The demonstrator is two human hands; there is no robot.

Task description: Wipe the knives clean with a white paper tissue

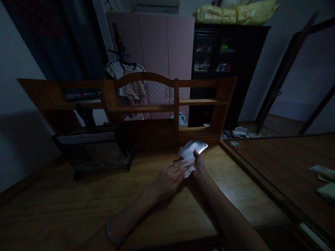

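Note:
A shiny metal cleaver blade (193,147) sits over the wooden desk (104,195), near the shelf unit. My right hand (199,162) is closed around its handle end, thumb up against the blade. My left hand (169,178) lies with fingers stretched out on a white tissue (188,168) that rests against the blade's lower edge. The handle itself is hidden inside my right hand. The room is dim.
A wooden shelf unit (146,104) stands at the back of the desk. A dark machine (89,139) sits at the left. Pink wardrobe (154,45) and dark cabinet (222,62) stand behind. The floor (288,164) with scattered papers lies right of the desk edge.

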